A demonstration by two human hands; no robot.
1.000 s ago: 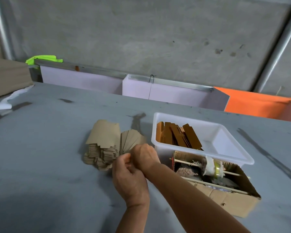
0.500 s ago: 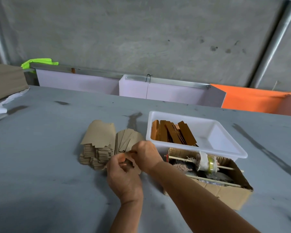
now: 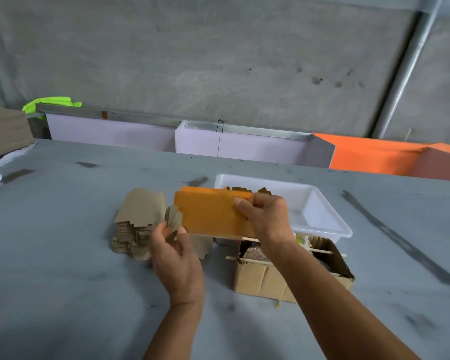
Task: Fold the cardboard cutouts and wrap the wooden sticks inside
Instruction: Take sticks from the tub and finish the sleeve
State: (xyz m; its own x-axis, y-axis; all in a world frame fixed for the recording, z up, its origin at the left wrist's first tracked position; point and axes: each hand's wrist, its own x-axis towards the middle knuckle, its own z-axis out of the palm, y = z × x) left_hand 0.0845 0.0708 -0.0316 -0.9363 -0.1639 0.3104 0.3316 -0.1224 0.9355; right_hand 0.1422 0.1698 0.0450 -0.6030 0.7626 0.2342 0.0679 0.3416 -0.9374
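I hold one cardboard cutout (image 3: 213,214) above the table, its orange face towards me. My right hand (image 3: 268,216) grips its right end, thumb on the front. My left hand (image 3: 177,253) pinches the lower left edge, where a brown flap hangs down. Behind my left hand a stack of brown cutouts (image 3: 138,227) lies on the table. Thin wooden sticks (image 3: 322,252) lie across an open cardboard box (image 3: 265,279), partly hidden by my right forearm. Finished brown pieces (image 3: 240,189) peek out of the white tray (image 3: 322,203) behind the raised cutout.
The grey table (image 3: 63,255) carries dark streaks on its right side. Lilac panels (image 3: 244,146) and orange panels (image 3: 374,157) stand along the far edge. A brown board (image 3: 5,131) and white paper (image 3: 0,165) lie at the far left.
Both hands lifted a cutout off the pile and spread apart. My right hand moved right and up, and the cutout's orange face now shows. The camera tilted down slightly.
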